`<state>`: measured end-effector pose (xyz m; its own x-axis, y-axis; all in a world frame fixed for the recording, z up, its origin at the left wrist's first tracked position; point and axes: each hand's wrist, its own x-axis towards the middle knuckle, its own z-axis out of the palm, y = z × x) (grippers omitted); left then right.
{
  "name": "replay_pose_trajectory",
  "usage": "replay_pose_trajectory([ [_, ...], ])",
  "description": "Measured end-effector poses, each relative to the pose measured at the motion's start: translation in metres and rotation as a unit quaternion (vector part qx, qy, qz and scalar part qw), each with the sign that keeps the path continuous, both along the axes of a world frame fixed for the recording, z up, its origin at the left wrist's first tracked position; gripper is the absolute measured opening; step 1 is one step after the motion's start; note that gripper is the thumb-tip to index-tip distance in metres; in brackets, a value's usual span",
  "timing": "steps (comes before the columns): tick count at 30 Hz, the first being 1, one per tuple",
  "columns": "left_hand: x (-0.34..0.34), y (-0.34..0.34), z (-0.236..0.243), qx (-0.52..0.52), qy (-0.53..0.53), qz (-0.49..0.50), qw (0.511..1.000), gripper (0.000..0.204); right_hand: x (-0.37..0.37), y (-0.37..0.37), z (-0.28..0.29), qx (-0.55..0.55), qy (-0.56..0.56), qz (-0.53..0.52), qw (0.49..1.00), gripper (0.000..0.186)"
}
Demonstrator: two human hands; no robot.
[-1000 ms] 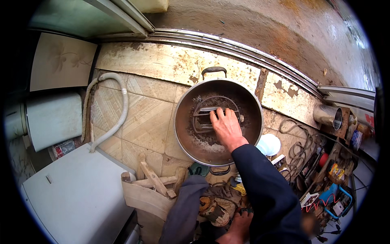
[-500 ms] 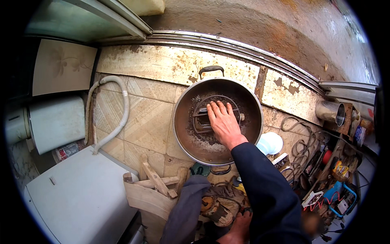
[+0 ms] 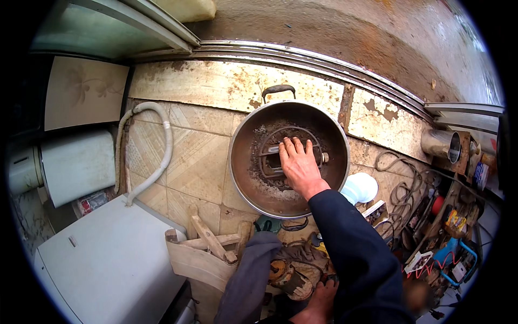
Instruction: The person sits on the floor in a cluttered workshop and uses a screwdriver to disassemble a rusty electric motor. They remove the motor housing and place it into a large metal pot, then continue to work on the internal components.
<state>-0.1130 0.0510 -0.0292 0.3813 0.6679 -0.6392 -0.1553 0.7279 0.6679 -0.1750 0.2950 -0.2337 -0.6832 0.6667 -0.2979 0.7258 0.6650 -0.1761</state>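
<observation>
Beige patterned tiles [image 3: 197,154] cover the floor of a cluttered room, seen from above through a wide round lens. At the lower edge are a loose grey trouser leg [image 3: 243,281], a bare foot and a rusty, copper-toned cylindrical part [image 3: 294,283]. A smooth, pale grey box-shaped appliance [image 3: 105,254] fills the lower left, a ribbed white hose [image 3: 163,129] curving above it. Pale wooden slats [image 3: 210,237] lie between appliance and leg.

A dark navy sleeve [image 3: 361,254] reaches up from the lower right to the person's right hand [image 3: 300,166]: back upward, fingers slightly spread, resting over a dark round metal frame with crossbars [image 3: 261,152]. Whether the fingers grip it, I cannot tell. The left hand is out of view. The frame lies inside a large, brown-stained round metal pot [image 3: 243,186] at the centre, a short dark handle [image 3: 278,89] on its far side.

Right of the pot are a rounded white object [image 3: 360,187] and a tangled brown cord [image 3: 402,200]. Beyond lie rust-spotted off-white panels [image 3: 226,81], a metal door track [image 3: 291,52] and wet brown ground [image 3: 324,24].
</observation>
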Motion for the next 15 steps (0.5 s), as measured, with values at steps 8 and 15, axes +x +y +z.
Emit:
replay_pose_trajectory([
  [8, 0.006, -0.04, -0.005, -0.436, -0.509, 0.461, 0.581, 0.042, 0.009, 0.0, -0.006, 0.019, -0.041, -0.008, 0.999, 0.057],
  [15, 0.007, -0.052, -0.009, -0.48, -0.514, 0.455, 0.545, 0.039, 0.013, 0.005, -0.007, 0.012, -0.034, 0.006, 0.999, 0.061],
])
